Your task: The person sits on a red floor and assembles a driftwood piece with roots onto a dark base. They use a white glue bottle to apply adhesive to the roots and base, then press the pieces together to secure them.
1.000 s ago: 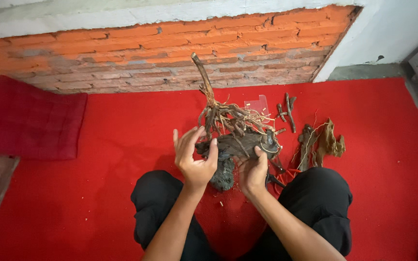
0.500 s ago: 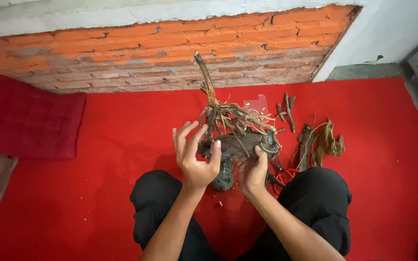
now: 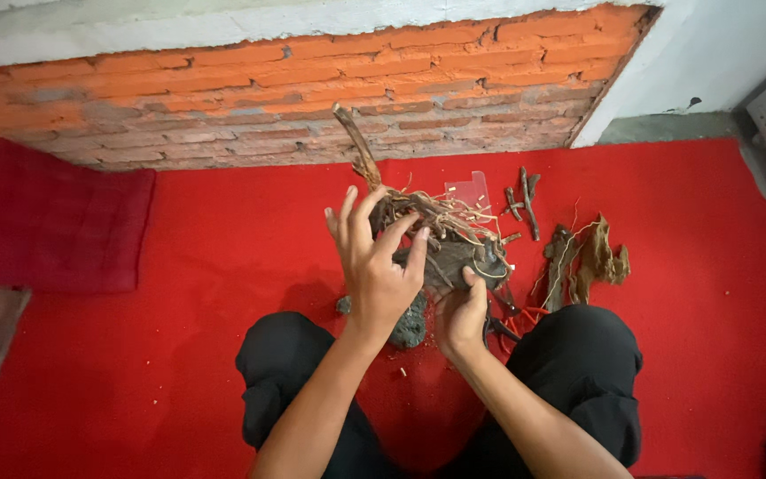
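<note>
A tangle of brown driftwood roots [image 3: 418,208] bound with pale string sits on a dark grey stone [image 3: 411,324], on the red carpet between my knees. My right hand [image 3: 461,312] grips the lower right side of this piece, thumb on the wood. My left hand [image 3: 374,266] hovers in front of the tangle with fingers spread, fingertips at the upper roots, holding nothing.
Loose wood pieces [image 3: 522,202] and a bigger bark chunk [image 3: 585,263] lie on the carpet [image 3: 179,293] to the right, with red ties beside them. A clear plastic piece [image 3: 470,188] lies behind. An orange brick wall [image 3: 312,98] stands close behind; a dark red cushion [image 3: 46,222] is at left.
My left hand has risen slightly and spread its fingers over the roots. The right hand keeps its grip on the piece.
</note>
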